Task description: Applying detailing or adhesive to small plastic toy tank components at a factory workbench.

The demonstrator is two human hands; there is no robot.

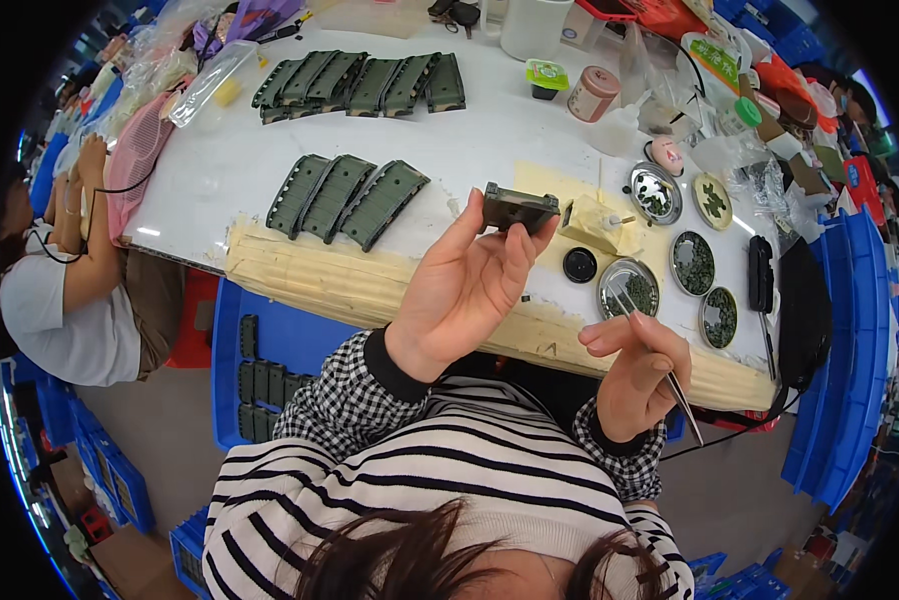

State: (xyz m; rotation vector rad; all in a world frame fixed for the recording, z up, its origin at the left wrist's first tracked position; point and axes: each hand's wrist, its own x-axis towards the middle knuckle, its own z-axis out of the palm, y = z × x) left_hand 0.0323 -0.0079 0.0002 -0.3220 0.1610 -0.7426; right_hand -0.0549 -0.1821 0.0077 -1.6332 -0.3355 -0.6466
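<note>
Hair point(400, 555) and a striped sweater point(450, 430) sit nearest in the head view. Over the counter point(490, 135), the left hand point(460, 295) has its fingers gripping a dark green part point(520, 208); the right hand point(645, 370) pinches tweezers point(682, 400), tips over a dish point(610, 290) of small green pieces. This part seems unfinished; whether similar parts point(335, 197) lying in groups are done is unclear. Print marks a green-topped cup point(547, 76).

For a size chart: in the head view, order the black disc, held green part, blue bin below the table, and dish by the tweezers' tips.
Blue bin
Dish and held part: too close to rank
Black disc
</note>
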